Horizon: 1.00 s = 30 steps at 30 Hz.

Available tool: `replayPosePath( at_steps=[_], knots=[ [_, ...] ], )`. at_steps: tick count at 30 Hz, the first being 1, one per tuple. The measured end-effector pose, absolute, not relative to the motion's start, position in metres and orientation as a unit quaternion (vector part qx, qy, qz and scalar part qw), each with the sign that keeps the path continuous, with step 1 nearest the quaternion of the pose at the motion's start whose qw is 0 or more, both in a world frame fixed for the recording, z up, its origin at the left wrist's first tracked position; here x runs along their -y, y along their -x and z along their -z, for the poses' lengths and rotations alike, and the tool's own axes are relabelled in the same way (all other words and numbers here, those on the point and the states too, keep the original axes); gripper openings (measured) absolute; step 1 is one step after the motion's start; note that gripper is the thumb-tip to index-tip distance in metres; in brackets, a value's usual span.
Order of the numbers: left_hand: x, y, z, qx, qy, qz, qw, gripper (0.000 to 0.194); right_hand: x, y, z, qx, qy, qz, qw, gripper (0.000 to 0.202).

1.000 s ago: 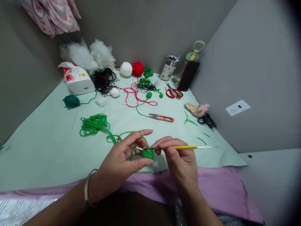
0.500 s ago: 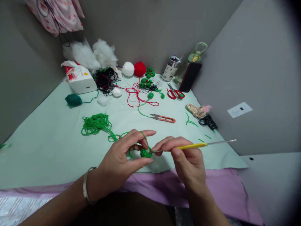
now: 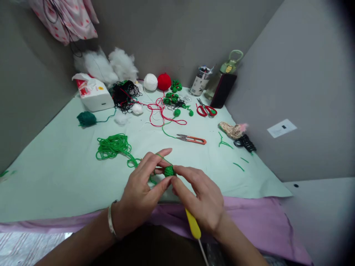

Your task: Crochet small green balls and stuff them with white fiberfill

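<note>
A small green crocheted ball (image 3: 169, 171) is pinched in my left hand (image 3: 142, 188), with green yarn running over the raised index finger. My right hand (image 3: 201, 192) has its thumb and index finger against the ball's right side. In that same hand is a crochet hook (image 3: 193, 224) with a yellow handle, which slants down toward me below the palm. The hook's near tip is hidden by my fingers. Loose green yarn (image 3: 114, 146) lies in a heap beyond my left hand and trails to it.
Orange thread snips (image 3: 191, 139) lie ahead of my hands, with red-handled scissors (image 3: 206, 110) farther back. Balls of white yarn (image 3: 150, 82) and red yarn (image 3: 164, 81), a tissue pack (image 3: 97, 96) and a pen cup (image 3: 200, 82) stand along the back. Green yarn scraps (image 3: 238, 167) lie at right.
My right hand has turned and closed in on the ball, and the crochet hook has swung from pointing right to pointing down toward me. The ball has shifted slightly left and up.
</note>
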<state>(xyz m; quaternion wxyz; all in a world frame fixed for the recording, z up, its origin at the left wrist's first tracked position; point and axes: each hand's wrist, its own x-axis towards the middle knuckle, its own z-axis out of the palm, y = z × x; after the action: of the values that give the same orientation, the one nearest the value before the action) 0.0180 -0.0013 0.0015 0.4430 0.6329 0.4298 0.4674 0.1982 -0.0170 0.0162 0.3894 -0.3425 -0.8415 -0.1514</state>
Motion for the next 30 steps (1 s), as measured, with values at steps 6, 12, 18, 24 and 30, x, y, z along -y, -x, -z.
replayPosePath(
  at_steps=[6,12,18,24,30],
  knots=[
    [0.012,-0.026,-0.018,-0.343,-0.291,-0.408,0.794,0.049,0.024,-0.204,-0.005,0.834,0.300,0.196,0.419,0.027],
    [0.003,-0.026,-0.025,-0.240,-0.223,-0.374,0.868,0.061,0.019,-0.210,-0.009,0.791,0.314,-0.017,0.524,0.029],
    [-0.008,-0.017,-0.021,-0.306,-0.336,-0.408,0.792,0.073,0.023,-0.220,-0.019,0.751,0.310,-0.212,0.542,0.033],
    [-0.014,-0.010,-0.021,-0.297,-0.421,-0.403,0.756,0.065,0.023,-0.221,-0.026,0.581,0.357,-0.418,0.600,0.022],
    [0.000,-0.026,-0.016,-0.303,-0.354,-0.450,0.762,0.056,0.020,-0.206,-0.008,0.637,0.429,-0.265,0.583,0.016]
  ],
)
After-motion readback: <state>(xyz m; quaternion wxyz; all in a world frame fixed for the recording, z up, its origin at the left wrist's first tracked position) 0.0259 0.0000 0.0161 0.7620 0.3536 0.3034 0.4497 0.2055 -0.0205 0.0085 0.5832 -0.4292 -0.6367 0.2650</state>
